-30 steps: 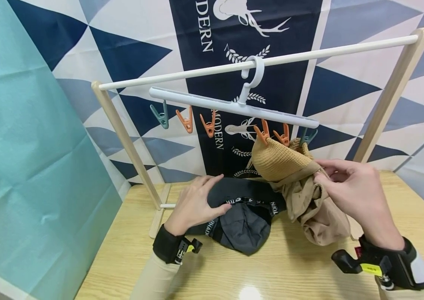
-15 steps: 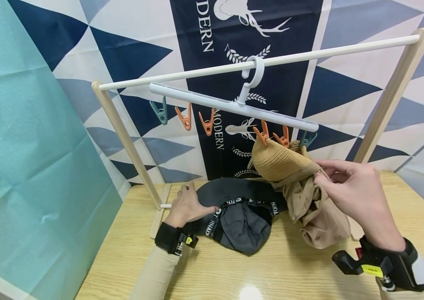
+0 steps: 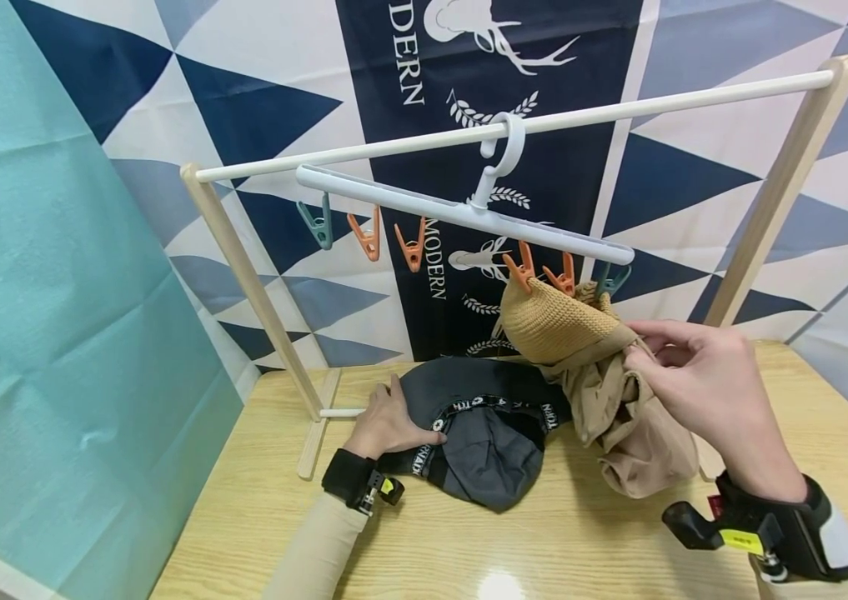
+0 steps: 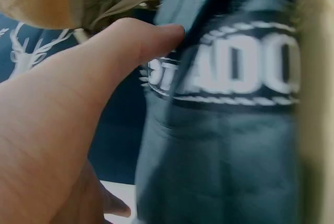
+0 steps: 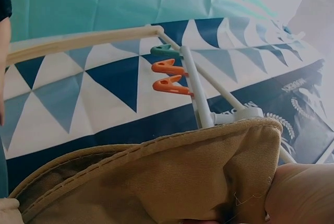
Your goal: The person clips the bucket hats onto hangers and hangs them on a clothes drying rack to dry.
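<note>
Fingers point(image 3: 659, 330) of the right hand point(image 3: 720, 396) are being clenched on the tan hat point(image 3: 596, 357), seemingly to steady it beneath the clips point(image 3: 522, 280). Near the tabletop's point(image 3: 424, 554) back edge, the dark cap point(image 3: 489, 457) is being touched by the left hand's point(image 3: 388, 427) thumb; whether it is being gripped cannot be told. More room is being offered toward the front edge.

Dk. hat point(image 3: 494, 462) — matt cloth; hanger point(image 3: 461, 213) — smooth plast.
</note>
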Demonstrator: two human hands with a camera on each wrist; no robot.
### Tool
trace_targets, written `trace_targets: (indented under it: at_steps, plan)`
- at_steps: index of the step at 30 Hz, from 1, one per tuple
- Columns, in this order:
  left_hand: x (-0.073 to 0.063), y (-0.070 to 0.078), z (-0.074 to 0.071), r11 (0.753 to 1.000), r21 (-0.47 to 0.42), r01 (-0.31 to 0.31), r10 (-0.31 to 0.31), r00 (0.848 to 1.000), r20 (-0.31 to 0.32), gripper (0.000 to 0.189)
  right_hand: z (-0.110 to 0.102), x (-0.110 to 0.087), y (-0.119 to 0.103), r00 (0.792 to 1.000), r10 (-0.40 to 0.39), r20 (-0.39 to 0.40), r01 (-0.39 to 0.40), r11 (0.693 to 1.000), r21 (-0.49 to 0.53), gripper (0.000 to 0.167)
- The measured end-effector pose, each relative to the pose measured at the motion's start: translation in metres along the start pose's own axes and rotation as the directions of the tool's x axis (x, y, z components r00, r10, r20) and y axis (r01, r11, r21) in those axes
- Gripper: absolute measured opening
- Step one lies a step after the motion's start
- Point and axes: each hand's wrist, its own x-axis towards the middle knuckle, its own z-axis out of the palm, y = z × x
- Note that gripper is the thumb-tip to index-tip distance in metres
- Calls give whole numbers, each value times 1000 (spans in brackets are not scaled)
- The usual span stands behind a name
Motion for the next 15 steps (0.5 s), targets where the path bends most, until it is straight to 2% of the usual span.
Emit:
trace_targets:
  at_steps: [3, 8, 11, 15]
  plan:
    - [-11, 13, -10, 999, -41, -6, 7, 1000, 18, 157, 0, 0, 0, 1000, 1, 2, -1, 1000, -9, 31]
    - [-28, 30, -27, 997, -73, 19, -17, 999, 29, 144, 0, -1, -1, 1000, 2, 6, -2, 1000, -12, 31]
    - [-34, 37, -35, 995, -92, 30, -27, 999, 41, 139, 1, -1, 0, 1000, 0, 8, 0, 1000, -7, 30]
    - [-34, 37, -35, 997, -73, 23, -19, 999, 49, 131, 0, -1, -1, 1000, -1, 2, 1, 1000, -7, 30]
